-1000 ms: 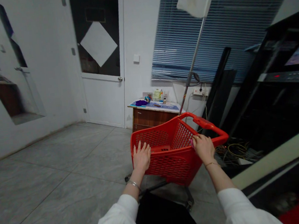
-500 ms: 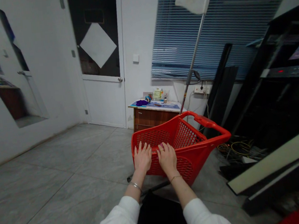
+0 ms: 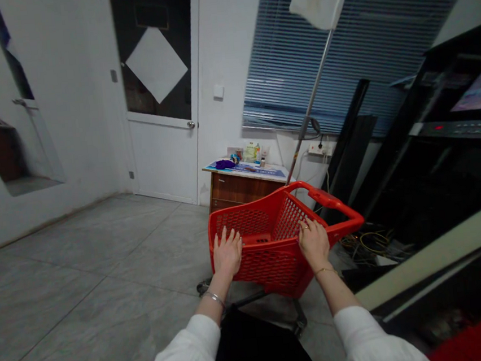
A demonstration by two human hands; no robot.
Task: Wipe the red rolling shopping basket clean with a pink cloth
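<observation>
A red plastic shopping cart (image 3: 269, 260) with lattice sides stands side-on just in front of me, its push handle (image 3: 331, 201) to the right. My left hand (image 3: 227, 253) is hooked over the near rim at the left end, fingers slightly apart and pointing into the basket. Farther right on the same rim, my right hand (image 3: 313, 242) curls its fingers over the edge, close to the inner lattice panel (image 3: 288, 221). Both thumbs are mostly hidden. No goods show in the visible part of the basket.
Behind the cart are a wooden cabinet (image 3: 239, 189) with small bottles and a purple cloth, and a slanted metal pole (image 3: 311, 100). A white door (image 3: 162, 159) is at the back. Dark panels, cables (image 3: 376, 242) and a pale board (image 3: 443, 249) crowd the right.
My right hand has slid right along the near rim, away from my left hand, which keeps its place on the rim. The view has shifted slightly.
</observation>
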